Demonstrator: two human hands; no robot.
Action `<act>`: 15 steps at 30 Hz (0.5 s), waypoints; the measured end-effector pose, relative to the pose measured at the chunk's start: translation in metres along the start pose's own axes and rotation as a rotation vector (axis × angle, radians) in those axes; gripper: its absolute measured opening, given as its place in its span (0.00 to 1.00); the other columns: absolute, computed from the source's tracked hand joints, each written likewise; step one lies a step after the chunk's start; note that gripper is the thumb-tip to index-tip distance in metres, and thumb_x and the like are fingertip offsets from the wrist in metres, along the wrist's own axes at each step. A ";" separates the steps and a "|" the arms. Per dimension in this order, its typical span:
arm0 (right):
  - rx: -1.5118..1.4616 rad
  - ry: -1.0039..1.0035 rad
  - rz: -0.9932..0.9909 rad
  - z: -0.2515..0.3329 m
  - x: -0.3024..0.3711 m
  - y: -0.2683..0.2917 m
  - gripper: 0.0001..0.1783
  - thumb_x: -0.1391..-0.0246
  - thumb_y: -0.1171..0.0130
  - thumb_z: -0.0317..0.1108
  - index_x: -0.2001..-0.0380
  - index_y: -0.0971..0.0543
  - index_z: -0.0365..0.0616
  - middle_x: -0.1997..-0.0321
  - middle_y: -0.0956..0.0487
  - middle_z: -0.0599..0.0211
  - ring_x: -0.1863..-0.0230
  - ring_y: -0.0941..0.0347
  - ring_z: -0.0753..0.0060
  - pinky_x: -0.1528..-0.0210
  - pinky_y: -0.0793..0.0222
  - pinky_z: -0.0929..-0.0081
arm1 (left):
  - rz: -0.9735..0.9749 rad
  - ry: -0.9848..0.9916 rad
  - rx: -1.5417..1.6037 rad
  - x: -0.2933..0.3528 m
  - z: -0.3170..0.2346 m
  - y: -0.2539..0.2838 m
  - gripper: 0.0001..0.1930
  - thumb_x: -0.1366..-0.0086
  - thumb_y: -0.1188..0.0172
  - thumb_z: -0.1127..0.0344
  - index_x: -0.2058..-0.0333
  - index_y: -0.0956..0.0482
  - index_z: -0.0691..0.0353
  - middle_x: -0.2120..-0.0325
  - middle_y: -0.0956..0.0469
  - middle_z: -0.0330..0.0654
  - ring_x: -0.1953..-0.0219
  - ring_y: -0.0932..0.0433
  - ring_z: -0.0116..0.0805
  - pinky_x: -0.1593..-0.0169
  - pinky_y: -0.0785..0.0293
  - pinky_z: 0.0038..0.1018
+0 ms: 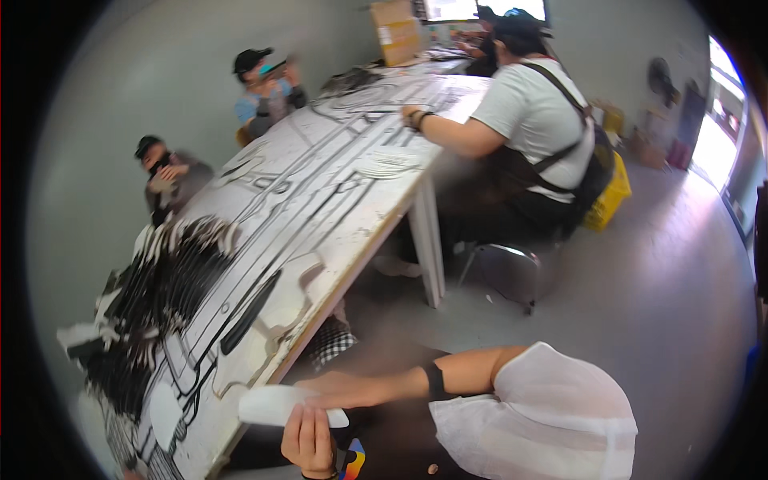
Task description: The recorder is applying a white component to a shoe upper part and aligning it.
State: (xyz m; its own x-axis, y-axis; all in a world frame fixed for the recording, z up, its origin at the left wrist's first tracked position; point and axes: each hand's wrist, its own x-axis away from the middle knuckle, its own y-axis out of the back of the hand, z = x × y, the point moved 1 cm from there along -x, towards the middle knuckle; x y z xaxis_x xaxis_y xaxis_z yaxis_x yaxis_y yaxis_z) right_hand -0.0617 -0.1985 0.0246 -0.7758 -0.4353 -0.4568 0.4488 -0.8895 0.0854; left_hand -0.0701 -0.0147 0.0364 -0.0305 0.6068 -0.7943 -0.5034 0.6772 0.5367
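Low in the middle, close to the table edge, a flat white piece with a rounded end (268, 405) is held between my hands; I cannot make out its kind. My left hand (309, 442) grips its lower edge with the fingers curled over it. From the right, my right hand (346, 392) reaches across, its fingers closed on the piece's right part and partly blurred. A black band circles the right wrist. Beside my hands runs the edge of a long white table (320, 298) marked with black lines. A long black piece (251, 312) lies on it.
A big pile of black and white pieces (172, 276) covers the table's left side. Another flat white piece (166, 412) lies nearer. Co-workers sit round the table, one on a metal stool (502, 260) at the right. A yellow crate (612, 196) and a fan (660, 78) stand beyond.
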 end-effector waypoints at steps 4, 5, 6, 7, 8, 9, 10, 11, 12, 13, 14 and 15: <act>0.019 -0.024 -0.050 0.011 0.007 0.001 0.27 0.32 0.57 0.51 0.45 0.27 0.40 0.61 0.18 0.54 0.58 0.20 0.60 0.54 0.27 0.68 | 0.135 0.085 0.145 0.005 -0.006 0.007 0.14 0.38 0.35 0.67 0.53 0.17 0.62 0.51 0.20 0.51 0.43 0.27 0.52 0.34 0.42 0.53; 0.089 0.043 -0.087 0.018 0.008 0.004 0.22 0.31 0.57 0.46 0.50 0.26 0.39 0.66 0.19 0.54 0.66 0.19 0.63 0.62 0.25 0.69 | 0.101 0.055 0.070 0.007 -0.006 0.013 0.15 0.39 0.34 0.69 0.54 0.17 0.68 0.51 0.21 0.51 0.44 0.26 0.50 0.36 0.38 0.49; 0.094 0.044 -0.116 0.017 0.009 0.007 0.22 0.31 0.57 0.46 0.50 0.26 0.39 0.66 0.19 0.54 0.66 0.19 0.63 0.62 0.25 0.69 | -0.027 0.044 -0.050 0.005 -0.010 0.014 0.15 0.39 0.33 0.68 0.55 0.18 0.70 0.53 0.20 0.51 0.46 0.26 0.50 0.36 0.38 0.48; 0.124 -0.006 -0.073 0.014 0.009 0.009 0.20 0.31 0.57 0.44 0.54 0.26 0.38 0.67 0.19 0.54 0.71 0.19 0.64 0.66 0.25 0.70 | -0.120 0.120 -0.151 0.009 -0.009 0.017 0.16 0.38 0.34 0.66 0.54 0.18 0.71 0.54 0.20 0.52 0.46 0.26 0.51 0.37 0.37 0.48; 0.151 -0.056 -0.025 0.010 0.009 0.010 0.18 0.30 0.57 0.42 0.57 0.26 0.38 0.68 0.19 0.54 0.75 0.20 0.66 0.69 0.25 0.71 | -0.212 0.200 -0.257 0.012 -0.009 0.020 0.17 0.37 0.34 0.64 0.53 0.19 0.71 0.54 0.20 0.52 0.46 0.26 0.51 0.38 0.37 0.48; 0.213 0.094 -0.051 -0.001 0.009 0.007 0.14 0.31 0.56 0.38 0.62 0.27 0.39 0.72 0.21 0.55 0.82 0.23 0.68 0.75 0.27 0.71 | -0.229 0.368 -0.255 0.004 -0.014 0.023 0.19 0.35 0.35 0.62 0.52 0.20 0.70 0.54 0.21 0.54 0.47 0.26 0.52 0.39 0.36 0.48; 0.208 0.094 -0.051 -0.013 0.009 0.004 0.14 0.31 0.56 0.38 0.62 0.27 0.39 0.72 0.21 0.55 0.82 0.23 0.68 0.75 0.27 0.71 | -0.244 0.541 -0.256 -0.004 -0.019 0.030 0.20 0.33 0.37 0.59 0.50 0.21 0.70 0.54 0.21 0.55 0.48 0.25 0.52 0.41 0.34 0.47; 0.269 0.205 -0.069 -0.017 0.008 0.000 0.13 0.31 0.55 0.39 0.62 0.27 0.39 0.73 0.22 0.56 0.82 0.24 0.66 0.75 0.28 0.70 | -0.116 0.728 -0.160 -0.001 -0.018 0.039 0.22 0.31 0.41 0.56 0.49 0.23 0.71 0.55 0.21 0.56 0.53 0.23 0.52 0.47 0.29 0.45; 0.326 0.315 -0.083 -0.022 0.006 -0.004 0.13 0.32 0.53 0.39 0.62 0.27 0.40 0.74 0.23 0.56 0.81 0.24 0.64 0.75 0.29 0.68 | -0.084 0.829 0.116 0.000 -0.014 0.040 0.22 0.29 0.43 0.54 0.53 0.22 0.72 0.63 0.18 0.54 0.65 0.19 0.46 0.57 0.23 0.39; 0.344 0.395 -0.143 -0.019 0.006 -0.007 0.13 0.32 0.53 0.40 0.62 0.27 0.41 0.74 0.24 0.55 0.80 0.24 0.61 0.75 0.30 0.66 | -0.048 0.977 0.289 0.007 -0.014 0.042 0.21 0.29 0.44 0.54 0.56 0.22 0.73 0.67 0.18 0.53 0.70 0.19 0.42 0.63 0.24 0.36; 0.357 0.471 -0.200 -0.017 0.005 -0.007 0.13 0.32 0.53 0.40 0.63 0.28 0.42 0.74 0.25 0.55 0.79 0.24 0.59 0.75 0.31 0.65 | -0.020 1.127 0.466 0.015 -0.016 0.042 0.21 0.29 0.44 0.54 0.59 0.22 0.73 0.72 0.18 0.51 0.75 0.20 0.38 0.68 0.24 0.34; 0.364 0.485 -0.232 -0.014 0.006 -0.006 0.14 0.32 0.52 0.42 0.63 0.28 0.41 0.72 0.25 0.54 0.77 0.25 0.55 0.73 0.31 0.63 | 0.020 1.193 0.431 0.024 -0.019 0.043 0.18 0.29 0.43 0.57 0.61 0.22 0.72 0.73 0.18 0.48 0.75 0.21 0.36 0.68 0.25 0.33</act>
State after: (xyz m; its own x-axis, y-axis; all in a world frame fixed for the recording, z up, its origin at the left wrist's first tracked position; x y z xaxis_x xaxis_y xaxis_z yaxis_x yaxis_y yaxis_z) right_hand -0.0626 -0.1938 0.0090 -0.5083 -0.1895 -0.8401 0.0483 -0.9802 0.1919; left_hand -0.1086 0.0214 0.0356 -0.9040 0.0197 -0.4271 -0.1800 0.8887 0.4218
